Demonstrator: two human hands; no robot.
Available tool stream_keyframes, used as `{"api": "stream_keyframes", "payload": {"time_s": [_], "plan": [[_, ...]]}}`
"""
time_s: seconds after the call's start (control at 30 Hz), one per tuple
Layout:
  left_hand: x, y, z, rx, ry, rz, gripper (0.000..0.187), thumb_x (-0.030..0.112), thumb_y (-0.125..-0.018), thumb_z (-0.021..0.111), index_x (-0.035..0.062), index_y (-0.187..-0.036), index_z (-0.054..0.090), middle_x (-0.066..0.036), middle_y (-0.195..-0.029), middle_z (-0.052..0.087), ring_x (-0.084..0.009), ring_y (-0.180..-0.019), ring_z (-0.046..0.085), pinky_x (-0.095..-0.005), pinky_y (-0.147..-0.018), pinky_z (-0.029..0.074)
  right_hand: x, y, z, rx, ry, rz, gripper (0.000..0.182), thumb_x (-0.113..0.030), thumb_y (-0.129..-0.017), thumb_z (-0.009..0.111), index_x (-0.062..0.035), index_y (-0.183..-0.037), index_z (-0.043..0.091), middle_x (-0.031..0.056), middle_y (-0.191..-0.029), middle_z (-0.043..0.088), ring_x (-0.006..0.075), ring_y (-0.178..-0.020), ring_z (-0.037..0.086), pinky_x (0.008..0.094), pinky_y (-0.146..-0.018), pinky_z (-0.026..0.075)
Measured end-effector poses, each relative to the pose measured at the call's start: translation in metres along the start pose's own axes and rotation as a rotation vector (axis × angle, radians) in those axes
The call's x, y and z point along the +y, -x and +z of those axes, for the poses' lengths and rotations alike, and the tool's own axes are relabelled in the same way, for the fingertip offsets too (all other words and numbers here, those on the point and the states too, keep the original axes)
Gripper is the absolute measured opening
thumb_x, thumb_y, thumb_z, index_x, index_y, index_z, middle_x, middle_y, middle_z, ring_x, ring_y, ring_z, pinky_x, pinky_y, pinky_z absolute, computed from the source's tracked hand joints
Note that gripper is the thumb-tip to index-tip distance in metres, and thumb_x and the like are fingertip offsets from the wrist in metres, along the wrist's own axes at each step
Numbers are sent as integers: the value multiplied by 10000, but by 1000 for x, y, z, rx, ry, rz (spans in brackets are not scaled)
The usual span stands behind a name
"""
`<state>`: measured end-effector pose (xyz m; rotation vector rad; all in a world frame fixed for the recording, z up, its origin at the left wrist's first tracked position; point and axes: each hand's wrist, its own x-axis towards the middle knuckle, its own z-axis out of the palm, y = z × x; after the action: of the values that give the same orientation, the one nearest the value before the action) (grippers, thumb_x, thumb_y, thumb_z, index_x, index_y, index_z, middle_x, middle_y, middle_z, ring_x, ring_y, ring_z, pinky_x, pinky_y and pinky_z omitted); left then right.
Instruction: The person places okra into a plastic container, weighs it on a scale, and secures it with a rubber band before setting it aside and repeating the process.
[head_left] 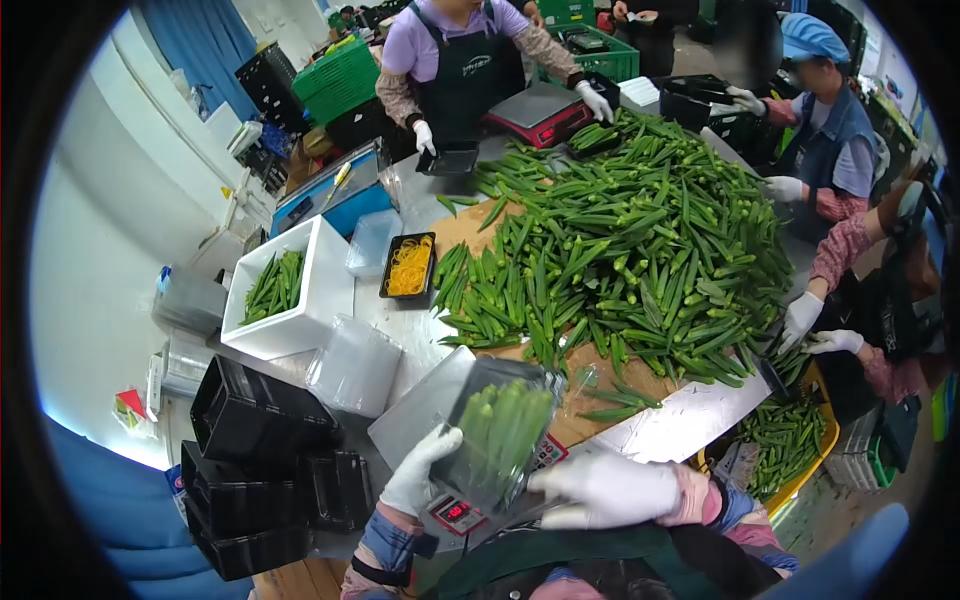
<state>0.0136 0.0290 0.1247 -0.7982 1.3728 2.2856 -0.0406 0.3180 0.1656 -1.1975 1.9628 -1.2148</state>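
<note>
My left hand [420, 472], in a white glove, grips the left edge of a black tray of okra [502, 440] under a shiny clear cover. The tray is tilted up over a scale [405, 415] with a metal plate and a red display. My right hand [610, 490], also gloved, is smeared by motion at the tray's lower right corner, its fingers blurred. Just beyond the tray, loose okra [640, 260] lies in a large heap on the table. A few okra pods [622, 402] lie apart on brown cardboard [590, 372].
Clear lids [355, 365] are stacked left of the scale, near a white foam box [330, 290] and a tray of yellow rubber bands [410, 268]. Black trays [245, 415] pile up at lower left. Co-workers [465, 60] stand around the heap; a yellow crate [826, 440] sits at right.
</note>
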Motion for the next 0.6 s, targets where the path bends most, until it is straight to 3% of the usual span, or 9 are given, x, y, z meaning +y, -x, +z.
{"api": "stream_keyframes", "payload": {"time_s": [0.03,0.1,0.17,0.2,0.3,0.37,0.43,0.5,0.6], "plan": [[-4,-13,-14,-25,61,10,490,212,-991,616,9,-1421,497,-68,-1324,607,-164,-1174,603,-325,-1015,489,13,-4,-7,93,-95,21,425,-336,-918,698,-21,-1195,632,206,-1051,693,365,-936,692,439,-803,558],[8,-29,-19,-74,186,44,432,213,-1023,574,16,-1404,521,-96,-1332,619,-209,-1171,630,-363,-1027,505,57,-16,-24,376,84,-52,412,-261,-892,727,-27,-1219,640,196,-1173,671,353,-1087,646,419,-930,520],[24,-58,-27,-64,283,118,426,209,-1026,581,34,-1409,512,-73,-1322,625,-196,-1155,640,-340,-1004,524,84,-17,-30,636,302,101,406,-194,-870,747,-30,-1226,644,168,-1153,689,355,-1105,633,408,-954,510],[39,-69,-19,-77,289,137,422,214,-1022,591,45,-1402,518,-83,-1323,626,-206,-1153,643,-363,-995,536,94,-17,-31,672,204,155,387,-177,-879,739,-32,-1228,651,167,-1160,688,350,-1090,643,405,-945,516],[73,-142,-31,-133,279,120,422,231,-1010,615,97,-1400,526,-114,-1328,621,-251,-1179,633,-464,-974,556,124,-20,-22,543,-177,239,294,-169,-919,715,-18,-1169,689,157,-1099,714,281,-1017,695,353,-885,542],[87,-200,-26,-143,318,173,427,257,-994,638,126,-1390,545,-110,-1330,619,-270,-1185,622,-517,-984,529,134,-27,-8,514,-152,228,259,-175,-934,698,-10,-1134,707,163,-1074,724,276,-987,711,344,-862,548],[110,-244,-15,-58,233,214,423,277,-974,662,131,-1360,571,-101,-1330,619,-274,-1174,618,-540,-997,499,139,-33,-1,439,-161,249,265,-184,-940,691,-9,-1138,704,168,-1073,721,287,-984,712,349,-859,549],[128,-300,-17,-161,331,258,406,199,-978,656,96,-1357,552,-138,-1383,571,-318,-1233,564,-519,-1046,460,143,-37,3,402,-184,292,272,-189,-944,688,-11,-1149,700,173,-1084,715,308,-1010,701,352,-873,541],[147,-371,-19,-174,371,366,313,147,-960,646,93,-1264,593,-124,-1240,646,-310,-1141,614,-527,-984,492,151,-41,3,402,-200,316,274,-188,-946,689,-11,-1156,697,176,-1079,712,312,-1004,695,343,-879,536]]}}
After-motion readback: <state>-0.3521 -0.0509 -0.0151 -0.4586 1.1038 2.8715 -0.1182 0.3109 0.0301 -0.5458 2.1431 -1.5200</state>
